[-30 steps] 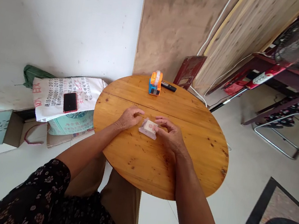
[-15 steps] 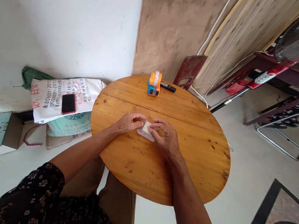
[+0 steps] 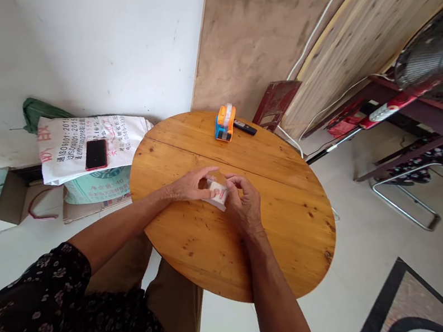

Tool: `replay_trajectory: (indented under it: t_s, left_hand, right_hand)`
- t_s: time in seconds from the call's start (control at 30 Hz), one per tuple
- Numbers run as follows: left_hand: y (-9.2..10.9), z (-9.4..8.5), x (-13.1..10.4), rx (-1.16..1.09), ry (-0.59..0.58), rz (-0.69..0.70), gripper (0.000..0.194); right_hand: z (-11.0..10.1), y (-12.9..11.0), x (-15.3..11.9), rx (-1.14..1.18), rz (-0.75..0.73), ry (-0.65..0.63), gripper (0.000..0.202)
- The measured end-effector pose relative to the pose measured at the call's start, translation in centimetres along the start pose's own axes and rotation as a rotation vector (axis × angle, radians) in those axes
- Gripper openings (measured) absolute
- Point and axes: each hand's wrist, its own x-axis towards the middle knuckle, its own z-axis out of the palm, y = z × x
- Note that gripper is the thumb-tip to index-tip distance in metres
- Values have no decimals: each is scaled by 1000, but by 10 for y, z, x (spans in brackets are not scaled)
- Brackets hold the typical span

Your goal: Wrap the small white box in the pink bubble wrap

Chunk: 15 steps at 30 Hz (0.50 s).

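A small clear plastic box (image 3: pixel 220 205) lies on the round wooden table (image 3: pixel 285 239) between my hands. Inside it, or on top of it, shows a white piece (image 3: pixel 220 192) with red print; I cannot tell exactly how the two fit. My left hand (image 3: pixel 189 184) grips the box from the left, its thumb laid over the white piece and its fingers behind. At the right side my right hand (image 3: pixel 246 207) holds the box's edge between thumb and curled fingers.
Toward the back of the table stand an orange and blue tape dispenser (image 3: pixel 225 122) and a black remote-like object (image 3: pixel 245 128). A phone (image 3: pixel 97 155) lies on white printed sacks (image 3: pixel 127 142) at left. A red chair (image 3: pixel 277 103) and a standing fan (image 3: pixel 383 111) are beyond the table.
The white piece now shows red print, and my left thumb reaches farther across it. My right fingers have closed in at the right edge. The whole view has shifted slightly.
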Motion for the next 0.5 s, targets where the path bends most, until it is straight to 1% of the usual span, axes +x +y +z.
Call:
replay_trajectory:
  t_s: [0.1,0.2,0.4,0.5]
  left_hand:
    - [5,1,-6,-30,-69,39,85]
    - [6,4,-10,-63,-101,82,91]
    - [8,7,-11,-66,-161,112,99]
    - [11,6,-12,-67,-188,117,97]
  right_hand:
    - [-2,1,1,153,78,40,20]
    - [-5,6,3,269,132,96,24]
    - [-10,21,11,289,252,149,32]
    - [-9,28,15,326,326,195,32]
